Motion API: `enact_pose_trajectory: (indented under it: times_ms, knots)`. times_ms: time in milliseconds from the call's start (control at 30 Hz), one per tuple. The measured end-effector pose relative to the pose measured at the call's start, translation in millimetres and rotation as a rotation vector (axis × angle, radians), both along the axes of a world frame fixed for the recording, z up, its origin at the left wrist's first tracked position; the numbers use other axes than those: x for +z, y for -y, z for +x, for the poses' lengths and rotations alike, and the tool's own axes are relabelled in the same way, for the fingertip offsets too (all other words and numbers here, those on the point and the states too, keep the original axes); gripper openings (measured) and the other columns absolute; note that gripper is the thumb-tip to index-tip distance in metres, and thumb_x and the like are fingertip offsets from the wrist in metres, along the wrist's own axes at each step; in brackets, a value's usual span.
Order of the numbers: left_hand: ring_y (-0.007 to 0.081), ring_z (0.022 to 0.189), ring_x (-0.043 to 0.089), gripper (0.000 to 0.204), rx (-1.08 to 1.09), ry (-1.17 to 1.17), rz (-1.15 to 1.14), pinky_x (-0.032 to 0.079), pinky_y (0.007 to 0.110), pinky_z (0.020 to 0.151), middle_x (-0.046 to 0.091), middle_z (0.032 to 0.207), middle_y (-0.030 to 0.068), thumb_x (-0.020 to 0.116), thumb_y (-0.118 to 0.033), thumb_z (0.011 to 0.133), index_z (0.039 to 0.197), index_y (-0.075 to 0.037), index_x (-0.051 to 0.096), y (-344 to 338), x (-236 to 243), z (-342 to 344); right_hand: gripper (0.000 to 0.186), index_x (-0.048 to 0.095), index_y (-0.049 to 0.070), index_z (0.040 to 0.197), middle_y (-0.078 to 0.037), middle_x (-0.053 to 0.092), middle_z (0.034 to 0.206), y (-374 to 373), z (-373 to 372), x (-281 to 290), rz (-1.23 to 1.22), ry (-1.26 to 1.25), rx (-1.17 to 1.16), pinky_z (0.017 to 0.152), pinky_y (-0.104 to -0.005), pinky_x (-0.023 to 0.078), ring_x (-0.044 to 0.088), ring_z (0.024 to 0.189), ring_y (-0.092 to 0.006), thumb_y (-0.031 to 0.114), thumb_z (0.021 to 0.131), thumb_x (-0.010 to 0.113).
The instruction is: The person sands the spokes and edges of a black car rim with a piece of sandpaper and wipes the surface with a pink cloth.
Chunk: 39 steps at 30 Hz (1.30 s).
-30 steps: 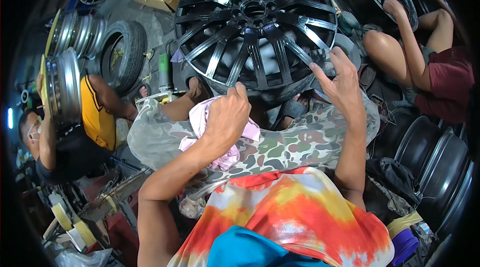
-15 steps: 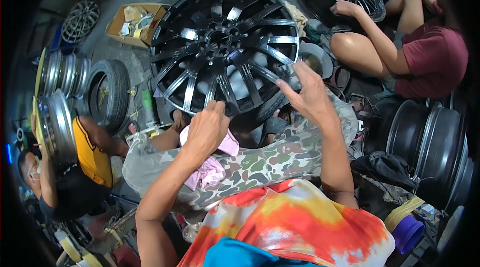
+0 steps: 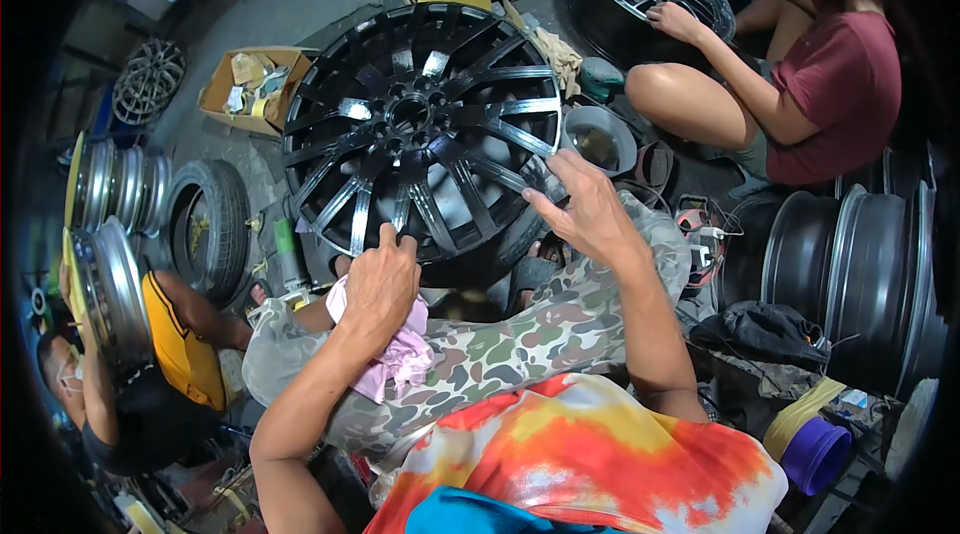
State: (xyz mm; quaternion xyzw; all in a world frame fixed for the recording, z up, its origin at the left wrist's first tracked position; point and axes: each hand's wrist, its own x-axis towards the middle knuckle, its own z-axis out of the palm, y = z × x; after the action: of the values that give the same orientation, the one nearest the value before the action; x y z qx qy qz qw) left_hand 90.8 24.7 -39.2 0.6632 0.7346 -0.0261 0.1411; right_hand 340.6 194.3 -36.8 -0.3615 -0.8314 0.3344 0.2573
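Note:
A glossy black multi-spoke wheel rim (image 3: 410,112) lies face up in front of my knees. My left hand (image 3: 378,279) is at its near edge, index finger stretched toward the rim and other fingers curled. A pink cloth (image 3: 402,359) sticks out on both sides under this hand and hangs over my camouflage trousers; the grip on it is partly hidden. At the rim's near right edge, my right hand (image 3: 592,202) holds a small dark grey piece (image 3: 541,177) between thumb and fingers, against the rim. What this piece is cannot be made out.
A cardboard box (image 3: 285,64) with odds and ends and a tyre (image 3: 210,231) lie to the left. A grey bucket (image 3: 600,139) stands beyond my right hand. Black rims (image 3: 865,274) are stacked at right. Co-workers sit on both sides, each at a rim.
The view has shifted, so the rim appears lower and further left. My left index finger has straightened. My right hand stays at the rim's edge. More of the right co-worker shows.

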Motion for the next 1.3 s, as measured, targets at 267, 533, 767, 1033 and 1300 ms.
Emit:
enact_pose_trajectory:
  times_ms: [267,533,767,1033,1300]
  knots:
    - [0.0338,0.068,0.072,0.014,-0.138,-0.137,0.029,0.057,0.043,0.058,0.061,0.097,0.0216,0.070,-0.011,0.088,0.089,0.002,0.064,-7.8,-3.2,-0.9,0.035,0.063,-0.008,0.107,-0.021,0.061,0.094,-0.6,5.6,-2.7,0.037,0.014,-0.003,0.078,-0.0466,0.050,0.061,0.086,-0.0441,0.015,0.087,0.079]
    - [0.0378,0.068,0.070,0.019,-0.155,0.089,0.045,0.058,0.048,0.062,0.057,0.104,0.0256,0.067,-0.006,0.088,0.100,0.007,0.060,5.5,1.7,2.9,0.034,0.062,-0.007,0.108,-0.021,0.060,0.096,1.0,1.7,-4.3,0.012,0.019,-0.002,0.075,-0.0452,0.050,0.060,0.085,-0.0439,0.016,0.088,0.079]
    - [0.0397,0.071,0.068,0.031,-0.114,0.125,-0.040,0.056,0.048,0.064,0.055,0.109,0.0249,0.064,-0.006,0.090,0.114,0.010,0.055,11.0,-16.4,13.0,0.032,0.064,-0.006,0.111,-0.021,0.064,0.104,1.3,-5.7,3.3,0.011,0.095,0.007,0.075,-0.0445,0.052,0.064,0.089,-0.0420,0.013,0.089,0.077]
    - [0.0337,0.063,0.069,0.024,-0.110,0.045,0.103,0.056,0.043,0.054,0.053,0.102,0.0230,0.063,0.002,0.083,0.104,0.013,0.058,23.2,-10.9,19.6,0.033,0.063,-0.008,0.109,-0.022,0.063,0.098,4.7,-15.1,3.0,-0.120,0.115,-0.021,0.075,-0.0437,0.051,0.062,0.085,-0.0416,0.015,0.090,0.077]
    - [0.0333,0.063,0.068,0.020,-0.125,0.055,0.142,0.057,0.041,0.055,0.054,0.103,0.0217,0.066,0.002,0.080,0.097,0.005,0.056,18.7,-12.6,10.1,0.032,0.063,-0.007,0.108,-0.021,0.062,0.095,6.1,-19.1,1.8,-0.057,0.140,0.020,0.072,-0.0416,0.050,0.060,0.078,-0.0386,0.015,0.090,0.077]
